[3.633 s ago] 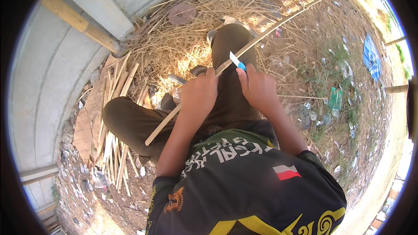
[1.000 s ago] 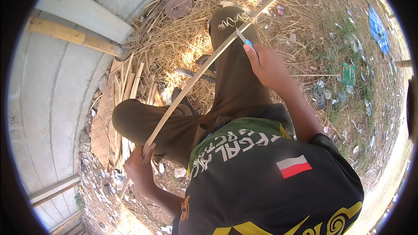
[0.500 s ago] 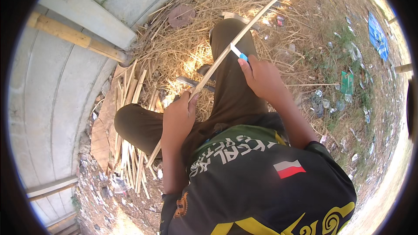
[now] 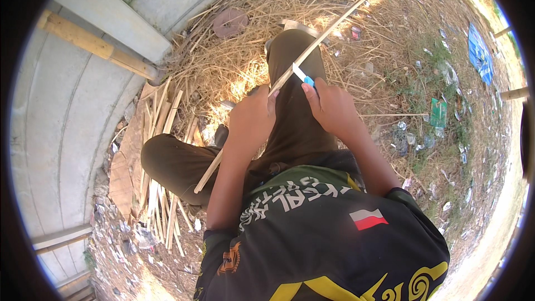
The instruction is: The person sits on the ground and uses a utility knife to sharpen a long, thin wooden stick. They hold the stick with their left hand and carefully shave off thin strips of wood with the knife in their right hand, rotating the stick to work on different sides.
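Observation:
A long, pale bamboo strip (image 4: pixel 340 19) runs slantwise over my raised thigh, from the upper right down to my lap. My left hand (image 4: pixel 252 116) is closed round its middle, and the strip's lower end shows below that wrist. In my right hand (image 4: pixel 332 106) is a knife with a blue-and-white handle, gripped with the thumb along it. The knife's pale blade (image 4: pixel 298 71) touches the strip just beyond my left fingers. Both hands are close together above my dark trousers.
Split bamboo strips (image 4: pixel 163 212) lie on brown cardboard (image 4: pixel 121 181) at my left. Shavings (image 4: pixel 245 56) heap up ahead, with a round brown disc (image 4: pixel 230 23) among them. A concrete panel wall (image 4: pixel 83 111) and bamboo pole (image 4: pixel 95 44) stand left. Litter and a blue sheet (image 4: pixel 480 56) lie right.
My left hand has slid up the strip toward the knife. The strip's lower end now shows farther out past my left wrist. The knife has shifted slightly down and left.

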### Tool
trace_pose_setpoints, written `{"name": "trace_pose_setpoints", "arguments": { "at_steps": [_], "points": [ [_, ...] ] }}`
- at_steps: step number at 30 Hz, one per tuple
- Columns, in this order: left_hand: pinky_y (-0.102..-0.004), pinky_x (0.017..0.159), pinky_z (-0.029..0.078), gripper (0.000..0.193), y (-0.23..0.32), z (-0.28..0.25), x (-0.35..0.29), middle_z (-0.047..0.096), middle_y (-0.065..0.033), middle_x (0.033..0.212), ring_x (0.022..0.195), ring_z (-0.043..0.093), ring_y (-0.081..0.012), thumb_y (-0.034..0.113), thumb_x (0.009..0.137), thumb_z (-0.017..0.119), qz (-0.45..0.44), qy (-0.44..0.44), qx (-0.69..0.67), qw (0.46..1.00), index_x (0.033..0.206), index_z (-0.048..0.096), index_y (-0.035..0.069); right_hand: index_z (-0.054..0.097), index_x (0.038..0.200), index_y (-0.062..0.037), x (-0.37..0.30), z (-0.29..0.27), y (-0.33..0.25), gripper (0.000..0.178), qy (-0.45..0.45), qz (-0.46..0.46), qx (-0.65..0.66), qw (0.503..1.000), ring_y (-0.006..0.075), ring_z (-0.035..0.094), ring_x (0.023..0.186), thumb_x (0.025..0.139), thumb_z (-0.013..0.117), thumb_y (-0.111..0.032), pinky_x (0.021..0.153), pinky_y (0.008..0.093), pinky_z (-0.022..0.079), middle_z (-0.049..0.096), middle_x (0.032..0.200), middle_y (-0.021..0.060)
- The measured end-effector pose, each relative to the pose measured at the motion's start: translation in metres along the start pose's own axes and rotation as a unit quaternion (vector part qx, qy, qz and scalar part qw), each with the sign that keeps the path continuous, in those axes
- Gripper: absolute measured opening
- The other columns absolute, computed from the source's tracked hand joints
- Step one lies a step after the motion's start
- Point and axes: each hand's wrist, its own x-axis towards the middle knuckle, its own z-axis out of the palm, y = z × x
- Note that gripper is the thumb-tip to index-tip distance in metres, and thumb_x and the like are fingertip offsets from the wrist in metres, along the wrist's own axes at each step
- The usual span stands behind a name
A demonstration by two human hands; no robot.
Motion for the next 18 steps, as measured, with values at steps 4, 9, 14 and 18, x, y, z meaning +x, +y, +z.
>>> {"name": "trace_pose_setpoints", "arguments": {
  "at_steps": [4,9,14,18],
  "points": [
    [-0.0521,0.057,0.043,0.034,0.002,-0.006,-0.008,0.057,-0.0203,0.063,0.06,0.059,-0.0432,0.032,0.109,0.054,-0.004,0.018,-0.01,1.0,0.092,0.058,0.003,0.055,0.085,-0.004,-0.003,0.006,0.002,0.045,0.021,0.002,0.01,1.0,0.0439,0.062,0.055,0.11,0.049,-0.042,0.051,0.0531,0.047,0.059,0.059,0.0199],
    [-0.0545,0.062,0.049,0.033,0.012,-0.023,-0.009,0.064,-0.0207,0.069,0.066,0.066,-0.0442,0.034,0.109,0.052,-0.035,-0.009,-0.011,0.999,0.097,0.06,0.005,0.053,0.086,-0.0034,-0.009,0.014,0.01,0.044,0.036,0.015,0.057,0.998,0.045,0.06,0.054,0.111,0.047,-0.04,0.051,0.0543,0.045,0.057,0.058,0.0203],
    [-0.0512,0.058,0.045,0.035,0.005,-0.008,-0.009,0.059,-0.0197,0.064,0.059,0.06,-0.0414,0.036,0.108,0.055,-0.025,0.014,-0.009,1.0,0.094,0.061,0.004,0.052,0.087,-0.004,-0.007,0.015,0.008,0.043,0.04,-0.017,0.032,0.999,0.0445,0.059,0.053,0.111,0.048,-0.04,0.051,0.0547,0.044,0.056,0.057,0.0205],
    [-0.0526,0.06,0.048,0.035,-0.001,0.002,-0.009,0.062,-0.0203,0.066,0.062,0.063,-0.0425,0.038,0.108,0.054,-0.004,0.009,0.007,1.0,0.101,0.064,0.005,0.052,0.087,-0.0047,-0.012,0.021,0.014,0.042,0.075,0.003,0.088,0.993,0.0435,0.06,0.053,0.111,0.047,-0.039,0.05,0.0535,0.044,0.056,0.057,0.0191]
  ]
}}
